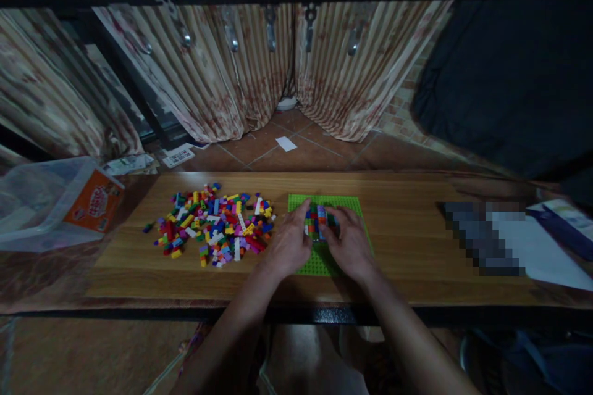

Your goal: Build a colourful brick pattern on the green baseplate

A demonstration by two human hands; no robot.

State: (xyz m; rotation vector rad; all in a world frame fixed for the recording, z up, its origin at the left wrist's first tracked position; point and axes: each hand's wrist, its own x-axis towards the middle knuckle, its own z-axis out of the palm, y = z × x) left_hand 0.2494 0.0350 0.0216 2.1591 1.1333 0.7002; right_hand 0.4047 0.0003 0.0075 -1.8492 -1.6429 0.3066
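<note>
A small structure of coloured toy bricks (316, 216) in red, blue, green and other colours stands on a green studded baseplate (345, 200). My left hand (293, 239) is closed against the structure's left side. From the right, my right hand (349, 241) grips the same bricks, its thumb nearest me and its fingers bent over the far side. The hands cover part of the structure and much of the baseplate's middle. Left of my left hand lies a wide heap of loose toy bricks (215, 222) in many colours.
The wooden tabletop (407, 247) has a dark front edge. A clear plastic box (46, 179) with an orange label lies at the left end. At the right are a pixelated dark object (482, 241) and white paper (546, 247). Curtains (208, 74) hang beyond the table.
</note>
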